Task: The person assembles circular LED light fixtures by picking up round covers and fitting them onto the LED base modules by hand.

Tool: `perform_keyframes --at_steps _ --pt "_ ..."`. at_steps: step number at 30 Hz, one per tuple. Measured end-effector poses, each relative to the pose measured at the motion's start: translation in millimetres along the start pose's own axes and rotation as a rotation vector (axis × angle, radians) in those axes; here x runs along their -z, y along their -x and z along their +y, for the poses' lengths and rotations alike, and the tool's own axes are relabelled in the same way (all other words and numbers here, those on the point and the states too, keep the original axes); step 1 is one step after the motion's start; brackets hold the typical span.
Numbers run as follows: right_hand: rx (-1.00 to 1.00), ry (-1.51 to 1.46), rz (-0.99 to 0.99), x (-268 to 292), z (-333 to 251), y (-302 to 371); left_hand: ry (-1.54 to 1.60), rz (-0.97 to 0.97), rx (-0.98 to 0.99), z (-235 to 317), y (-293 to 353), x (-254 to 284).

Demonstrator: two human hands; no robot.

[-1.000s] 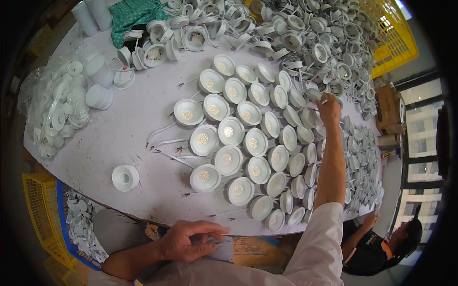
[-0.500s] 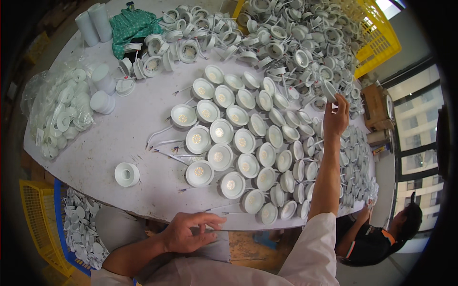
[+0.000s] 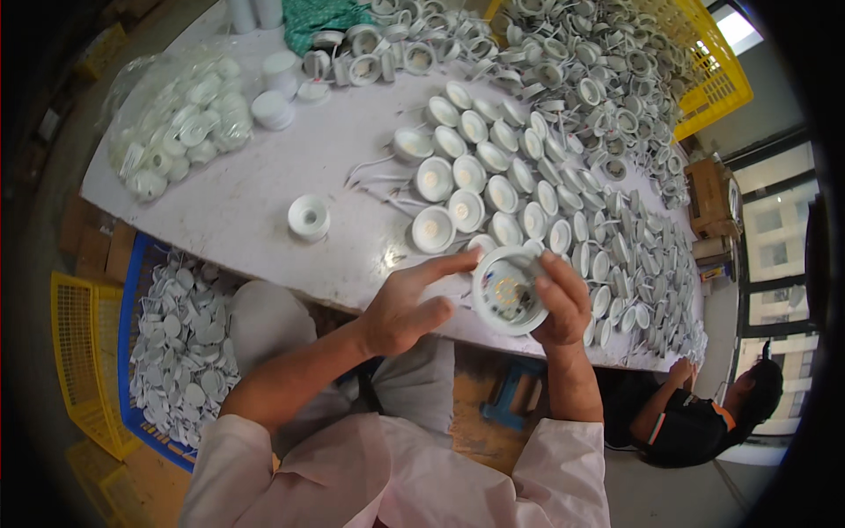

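Observation:
My right hand [image 3: 565, 304] grips a round white LED downlight housing [image 3: 509, 295] by its right rim, held in front of me near the table's front edge. Its face is turned up, with yellow LED dots and small parts inside. Just left of it is my left hand [image 3: 405, 308], thumb and forefinger stretched apart and nothing held. The forefinger's tip comes close to the housing's rim; I cannot tell whether they touch. Beyond my hands, white downlights [image 3: 468, 210] with cable tails stand in tilted rows on the white table [image 3: 246, 233].
Bare housings heap up [image 3: 572, 70] at the back by a yellow crate [image 3: 717, 79]. A lone white ring-shaped part [image 3: 308, 217] sits left, beyond it a plastic bag of white parts [image 3: 189, 123]. Below left stands a blue crate [image 3: 132, 352] of white discs. Another person [image 3: 695, 418] works at right.
My right hand has come back from the far heap with a downlight housing. My left hand has risen toward it, and the view has shifted.

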State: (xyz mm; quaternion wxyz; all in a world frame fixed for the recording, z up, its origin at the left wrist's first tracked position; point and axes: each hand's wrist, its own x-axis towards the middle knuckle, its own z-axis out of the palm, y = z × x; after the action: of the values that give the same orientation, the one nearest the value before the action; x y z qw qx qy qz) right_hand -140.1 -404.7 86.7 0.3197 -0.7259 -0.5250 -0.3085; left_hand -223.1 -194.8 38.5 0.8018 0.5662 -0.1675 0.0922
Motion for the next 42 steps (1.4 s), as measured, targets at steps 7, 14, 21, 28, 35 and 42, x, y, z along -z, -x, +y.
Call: perform_keyframes --at_steps 7,14,21,28,35,42 --pt "-0.028 -0.195 0.0 -25.2 -42.0 0.3 0.056 -0.474 0.421 13.5 30.5 37.9" --pt "-0.533 -0.268 0.002 -42.0 -63.4 -11.7 0.251 -0.142 0.342 46.8 45.7 31.7" --pt "-1.134 -0.949 -0.092 -67.4 -76.7 -9.0 -0.108 0.072 0.318 42.5 49.8 41.8" --pt "-1.145 -0.881 -0.057 -95.6 -76.8 -3.6 -0.171 0.17 0.326 35.3 48.7 39.4" --pt "-1.199 -0.879 0.019 -105.6 -79.9 -1.6 -0.366 0.19 0.324 41.3 49.8 36.8" --pt "-1.117 -0.736 -0.039 -121.1 -61.9 -19.1 -0.09 0.512 0.082 68.1 41.5 81.8"
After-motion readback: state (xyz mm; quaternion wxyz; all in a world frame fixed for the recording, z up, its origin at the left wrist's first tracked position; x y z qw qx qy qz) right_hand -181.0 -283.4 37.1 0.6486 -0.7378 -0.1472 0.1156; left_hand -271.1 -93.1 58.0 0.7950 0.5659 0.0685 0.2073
